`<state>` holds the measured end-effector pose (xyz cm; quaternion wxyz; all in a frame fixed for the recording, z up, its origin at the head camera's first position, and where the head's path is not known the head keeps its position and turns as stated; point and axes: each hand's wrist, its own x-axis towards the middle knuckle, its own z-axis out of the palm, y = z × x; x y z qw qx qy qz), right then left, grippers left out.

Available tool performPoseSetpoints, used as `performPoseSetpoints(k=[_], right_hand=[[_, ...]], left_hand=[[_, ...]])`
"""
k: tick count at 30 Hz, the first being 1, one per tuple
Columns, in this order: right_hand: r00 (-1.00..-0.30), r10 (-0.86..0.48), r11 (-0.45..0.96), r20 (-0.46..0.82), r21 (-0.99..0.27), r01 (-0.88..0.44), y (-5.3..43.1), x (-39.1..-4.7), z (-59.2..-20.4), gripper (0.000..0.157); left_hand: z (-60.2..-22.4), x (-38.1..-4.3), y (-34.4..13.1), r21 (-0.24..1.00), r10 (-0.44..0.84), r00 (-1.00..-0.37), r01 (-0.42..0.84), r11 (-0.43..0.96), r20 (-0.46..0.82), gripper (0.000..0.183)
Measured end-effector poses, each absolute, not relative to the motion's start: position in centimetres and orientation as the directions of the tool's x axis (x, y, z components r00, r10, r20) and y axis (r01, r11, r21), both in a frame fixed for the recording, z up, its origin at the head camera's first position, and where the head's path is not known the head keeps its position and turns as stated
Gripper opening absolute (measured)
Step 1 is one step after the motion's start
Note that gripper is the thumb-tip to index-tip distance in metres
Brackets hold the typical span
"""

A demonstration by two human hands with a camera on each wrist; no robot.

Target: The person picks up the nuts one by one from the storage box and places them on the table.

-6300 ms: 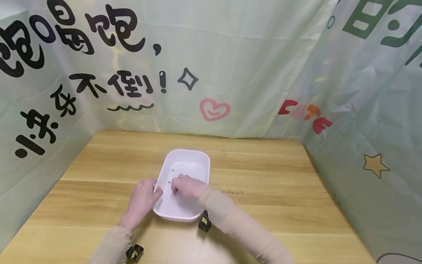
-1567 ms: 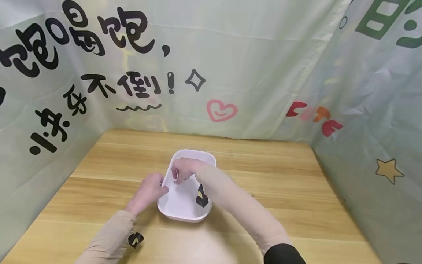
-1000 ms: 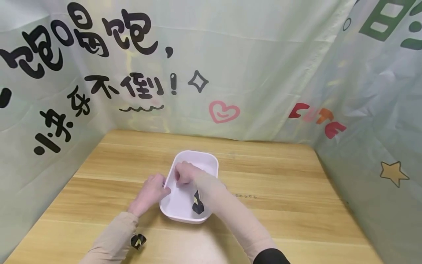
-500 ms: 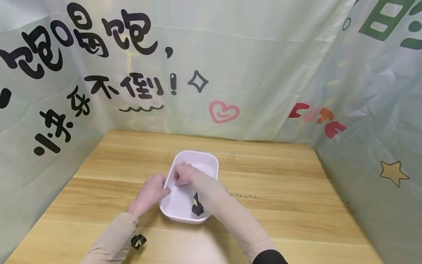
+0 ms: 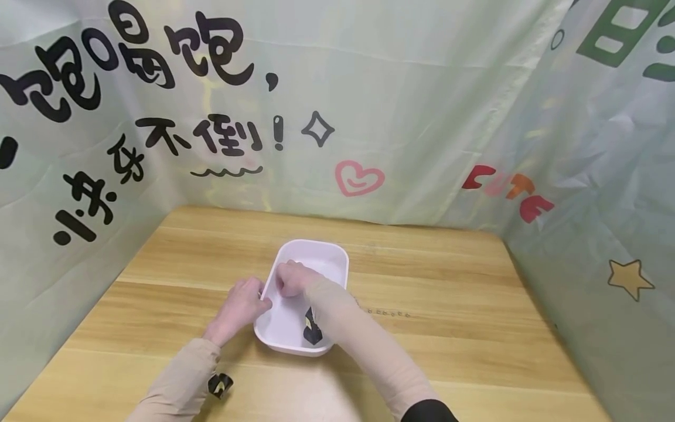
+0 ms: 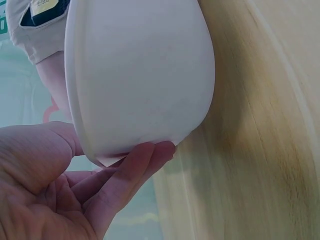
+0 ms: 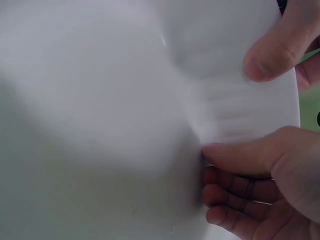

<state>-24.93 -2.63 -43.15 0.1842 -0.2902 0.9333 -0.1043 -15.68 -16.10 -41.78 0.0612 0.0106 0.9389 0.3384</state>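
A white, rounded rectangular plastic basin [image 5: 279, 331] stands on the wooden table. My left hand [image 5: 238, 309] holds its left side, thumb over the rim and fingers against the outer wall [image 6: 140, 80]. Inside the basin, near its left wall, is my right hand [image 5: 295, 278]. The right wrist view has that right hand [image 7: 272, 182] with its thumb tip at the bend between wall and floor and the other fingers curled below; whether something tiny sits between them is hidden. The left thumb [image 7: 272, 57] lies over the rim there.
A row of several tiny ring-like pieces [image 5: 389, 313] lies on the table right of the basin, partly behind the right sleeve [image 5: 364, 340]. A printed cloth [image 5: 422, 117] encloses the table [image 5: 448, 264] at the back and sides.
My right hand has gone down deeper into the basin since 1.6 s ago, then stayed nearly still. Two tiny pieces visible in the basin 6.3 s ago are not visible now. The left hand keeps its hold.
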Motion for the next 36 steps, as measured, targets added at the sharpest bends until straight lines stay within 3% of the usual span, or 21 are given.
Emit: performPoseSetpoints(k=[9, 17, 36], right_hand=[[-0.761, -0.578, 0.799, -0.296, -0.397, -0.452, -1.6, -25.2, -42.3, 0.008], [-0.664, -0.711, 0.638, -0.229, -0.605, -0.475, 0.6, -26.0, -41.2, 0.012], [-0.744, -0.667, 0.353, 0.038, -0.863, -0.360, 9.3, -25.3, -38.7, 0.019]], left_hand=[[-41.7, -15.6, -15.9, 0.639, 0.069, -0.992, -0.013, 0.769, -0.103, 0.017], [-42.0, -15.6, -15.9, 0.639, 0.060, -0.992, -0.024, 0.769, -0.109, 0.015], [-41.9, -15.3, -15.7, 0.666, 0.054, -0.989, -0.051, 0.744, -0.135, 0.016]])
